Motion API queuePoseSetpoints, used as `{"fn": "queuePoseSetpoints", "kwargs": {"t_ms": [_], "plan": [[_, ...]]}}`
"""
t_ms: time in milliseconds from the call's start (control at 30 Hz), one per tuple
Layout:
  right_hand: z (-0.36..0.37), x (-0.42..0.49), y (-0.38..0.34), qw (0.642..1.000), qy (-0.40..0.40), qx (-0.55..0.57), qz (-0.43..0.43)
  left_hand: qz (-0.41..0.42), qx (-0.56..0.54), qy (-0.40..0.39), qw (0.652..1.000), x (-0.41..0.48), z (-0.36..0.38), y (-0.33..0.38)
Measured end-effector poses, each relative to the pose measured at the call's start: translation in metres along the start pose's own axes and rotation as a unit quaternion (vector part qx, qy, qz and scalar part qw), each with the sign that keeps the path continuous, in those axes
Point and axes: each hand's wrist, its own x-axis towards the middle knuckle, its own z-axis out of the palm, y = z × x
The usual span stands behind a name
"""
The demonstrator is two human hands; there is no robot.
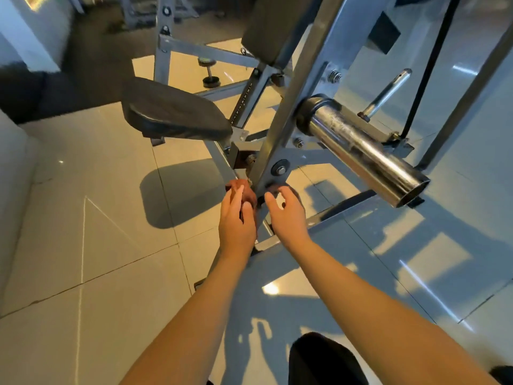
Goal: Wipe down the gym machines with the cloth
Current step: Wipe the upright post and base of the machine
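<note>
Both arms bare, reaching forward from the near edge and angled together toward centre. Left forearm (194,301) runs up from lower left; left hand (236,220) is back-up with fingers curled over a reddish-brown cloth (244,190), which is bunched at the fingertips and gripped. Right forearm (374,307) comes in from lower right. Right hand (287,218) sits just right of the left, not touching it — thumb (270,201) spread, fingers (288,194) loosely curved, nothing plainly held.

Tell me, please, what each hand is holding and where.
The left hand grips the bunched cloth around its middle. Whether the curled right hand holds the frame cannot be told.
</note>
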Motion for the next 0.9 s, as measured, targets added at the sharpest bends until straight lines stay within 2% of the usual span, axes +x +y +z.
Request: {"fn": "queuePoseSetpoints", "kwargs": {"t_ms": [200, 300, 400, 533, 733, 900], "plan": [[0.003, 0.002, 0.012, 0.996, 0.023, 0.041, -0.081, 0.084, 0.009, 0.042, 0.996, 0.013, 0.008, 0.006], [0.001, 0.002, 0.011, 0.991, 0.031, 0.060, -0.114, 0.098, -0.015, 0.060, 0.993, 0.012, 0.018, -0.002], [0.009, -0.003, 0.009, 0.990, 0.028, 0.088, -0.108, 0.083, -0.019, 0.085, 0.993, 0.002, 0.021, -0.018], [0.010, -0.007, 0.005, 0.990, 0.030, 0.090, -0.101, 0.046, -0.021, 0.073, 0.996, 0.002, 0.014, -0.012], [0.001, 0.001, -0.001, 0.995, 0.011, 0.057, -0.076, 0.082, -0.028, 0.069, 0.994, 0.006, 0.019, 0.009], [0.005, -0.002, 0.005, 0.995, 0.010, 0.039, -0.094, 0.021, -0.043, 0.070, 0.996, 0.000, 0.015, -0.020]]}}
